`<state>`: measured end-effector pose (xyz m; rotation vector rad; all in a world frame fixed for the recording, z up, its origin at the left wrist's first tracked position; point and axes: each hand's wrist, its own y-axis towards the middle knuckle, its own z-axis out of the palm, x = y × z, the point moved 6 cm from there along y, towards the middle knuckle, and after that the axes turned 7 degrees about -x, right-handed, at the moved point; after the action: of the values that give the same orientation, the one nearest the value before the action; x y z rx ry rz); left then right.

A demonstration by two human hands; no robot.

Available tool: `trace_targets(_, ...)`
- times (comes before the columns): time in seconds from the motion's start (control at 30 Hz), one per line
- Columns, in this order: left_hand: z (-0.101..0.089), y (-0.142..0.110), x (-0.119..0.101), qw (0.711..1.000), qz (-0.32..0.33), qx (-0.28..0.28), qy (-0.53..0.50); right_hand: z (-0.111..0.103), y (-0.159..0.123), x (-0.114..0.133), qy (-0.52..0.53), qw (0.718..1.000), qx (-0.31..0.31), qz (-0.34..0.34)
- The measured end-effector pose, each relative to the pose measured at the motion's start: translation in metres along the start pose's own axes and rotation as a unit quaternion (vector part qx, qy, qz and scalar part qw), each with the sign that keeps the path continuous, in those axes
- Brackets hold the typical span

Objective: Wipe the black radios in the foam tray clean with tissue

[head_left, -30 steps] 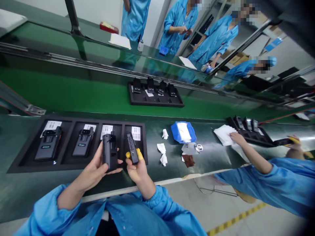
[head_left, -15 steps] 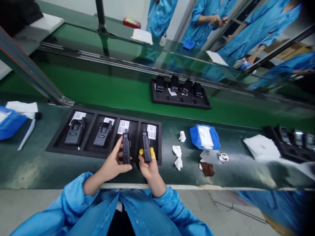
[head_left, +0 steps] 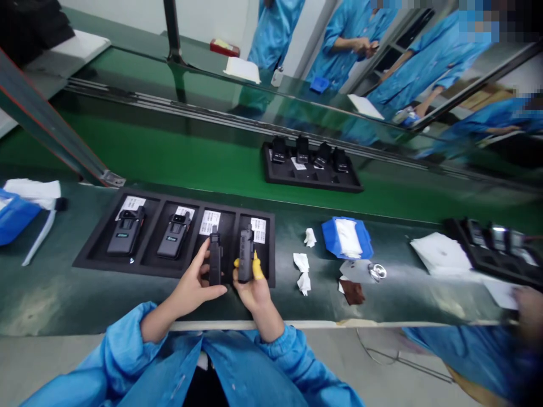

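My left hand (head_left: 197, 282) is closed around a black walkie-talkie-like device (head_left: 215, 257), held upright with a narrow side towards me. In my right hand (head_left: 254, 291), which wears yellow finger cots, a second such device (head_left: 245, 254) stands upright and partly turned, a ribbed side showing. Both are above the right half of a black foam tray (head_left: 95, 259). Two similar devices lie in its left compartments: one at the far left (head_left: 124, 234), the other beside it (head_left: 173, 237). White printed labels (head_left: 211, 222) lie in the compartments. My fingers hide parts of both held devices.
A blue box of white wipes (head_left: 348, 237), crumpled wipes (head_left: 301, 262), a brown cloth (head_left: 353, 292) and a shiny metal item (head_left: 376, 272) lie to the right. Behind is another loaded black tray (head_left: 314, 181). At the right edge, a co-worker's blurred hand (head_left: 528, 308) is near white sheets.
The device in my right hand has turned from its narrow buttoned side to a wider ribbed view. The left device has turned slightly. A co-worker's hand has appeared at the right edge.
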<state>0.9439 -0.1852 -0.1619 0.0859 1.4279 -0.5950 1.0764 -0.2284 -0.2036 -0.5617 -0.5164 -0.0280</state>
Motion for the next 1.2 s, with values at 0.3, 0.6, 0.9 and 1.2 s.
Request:
trace_targets(0.3,-0.014,0.001,-0.022,0.960,0.182,-0.049,0.206,0.001,-0.007,0.031,-0.241,0.938,0.009,-0.249)
trace_targets(0.6,-0.016,-0.006,-0.035,0.945,0.252,-0.062,0.201,0.008,-0.019,0.039,-0.225,0.937,0.009,-0.265)
trace_targets(0.9,-0.003,0.000,-0.022,0.992,-0.033,-0.094,-0.074,0.024,0.053,0.103,-0.286,0.917,-0.112,-0.254)
trace_targets(1.2,0.020,0.005,-0.017,0.982,-0.179,-0.013,-0.052,0.034,0.066,0.125,-0.634,0.699,-0.155,-0.291)
